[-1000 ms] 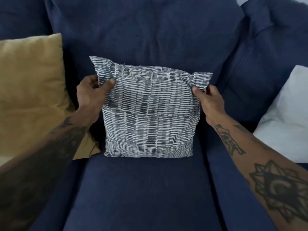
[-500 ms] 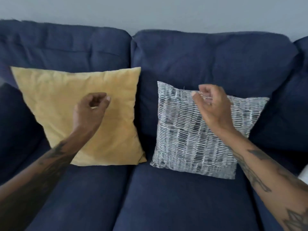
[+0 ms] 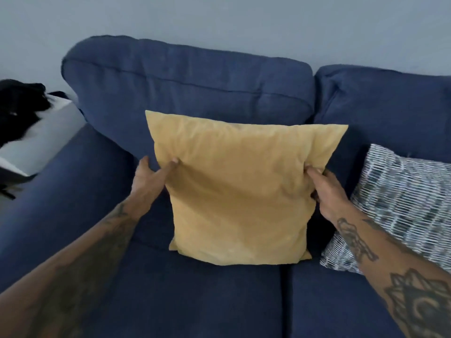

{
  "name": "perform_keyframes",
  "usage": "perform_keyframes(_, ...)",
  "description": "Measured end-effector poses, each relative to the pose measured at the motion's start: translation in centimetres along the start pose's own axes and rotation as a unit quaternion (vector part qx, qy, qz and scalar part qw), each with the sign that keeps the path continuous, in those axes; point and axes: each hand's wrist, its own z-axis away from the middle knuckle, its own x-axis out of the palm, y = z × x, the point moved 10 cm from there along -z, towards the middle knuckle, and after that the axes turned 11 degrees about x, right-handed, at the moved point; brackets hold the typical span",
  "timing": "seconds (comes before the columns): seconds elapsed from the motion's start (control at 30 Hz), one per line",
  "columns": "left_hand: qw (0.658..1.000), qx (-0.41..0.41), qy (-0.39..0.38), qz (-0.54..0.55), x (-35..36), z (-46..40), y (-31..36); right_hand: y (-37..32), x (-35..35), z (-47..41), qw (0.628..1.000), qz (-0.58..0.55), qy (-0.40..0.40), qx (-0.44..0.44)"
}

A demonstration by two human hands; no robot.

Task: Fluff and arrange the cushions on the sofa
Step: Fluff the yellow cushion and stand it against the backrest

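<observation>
Yellow cushion [image 3: 240,191] stands upright on the seat of the navy sofa [image 3: 195,301], its top edge leaning back against the left back pad [image 3: 190,84]. Lower edge sits on the seat, right over the seam between the two seat pads. Fabric plain mustard, slightly creased where it is pinched.

Grip: both hands on the cushion, one at each side edge, at about mid-height. Left hand [image 3: 148,178] takes the edge at 9 o'clock of the cushion; thumb presses into the front face, fingers wrap behind, out of sight. Right hand [image 3: 324,189] takes the opposite edge at 3 o'clock; fingertips dig into the front near the side seam, dimpling the cloth. Both hands clenched on the fabric. Most of the cushion's body lies between the two hands, with the upper corners above the grip line and the lower corners below it, resting on the seat.

Both forearms bare and tattooed, coming in from 7 and 5 o'clock of the view.

Patterned cushion [image 3: 400,211], white with dark dashes, at 3 o'clock of the yellow one, just beside it, propped against the right back pad [image 3: 385,103]. The right forearm crosses in front of its lower left corner.

At 9 o'clock of the view, beyond the sofa arm, a pale surface [image 3: 36,145] carries a black heap [image 3: 17,106]; blurred, cannot tell what it is. Grey wall [image 3: 219,20] at 12 o'clock.
</observation>
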Motion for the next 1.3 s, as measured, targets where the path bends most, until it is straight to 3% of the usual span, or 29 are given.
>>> perform_keyframes(0.13,0.991,0.010,-0.037,0.130,3.3,-1.1,-0.6,0.0,-0.6,-0.6,0.999,-0.030,0.010,0.006)
perform_keyframes(0.33,0.989,0.123,0.013,0.085,-1.3,-1.6,2.6,-3.1,0.5,2.3,0.997,-0.077,0.024,-0.020)
perform_keyframes(0.43,0.981,0.150,0.060,0.107,-4.7,-2.5,4.1,-5.1,2.8,4.0,0.994,-0.087,-0.012,-0.059)
perform_keyframes(0.53,0.984,0.124,0.067,0.109,-6.2,-4.0,3.2,-4.5,5.3,4.7,0.997,-0.041,-0.014,-0.070)
perform_keyframes(0.7,0.994,0.003,-0.010,0.109,-5.5,-5.1,-3.5,0.6,7.1,3.8,0.996,0.086,0.020,-0.017)
perform_keyframes(0.9,0.968,-0.003,-0.011,0.249,-6.3,-7.7,0.7,-7.3,6.8,3.6,0.994,0.022,-0.019,-0.103)
perform_keyframes(1.03,0.973,-0.034,0.006,0.230,-5.8,-8.4,2.3,-8.8,6.5,3.1,0.997,0.029,0.014,-0.074)
perform_keyframes(1.3,0.982,0.027,0.049,0.183,-7.9,-9.6,1.8,-8.8,4.4,3.1,0.995,-0.018,0.046,-0.086)
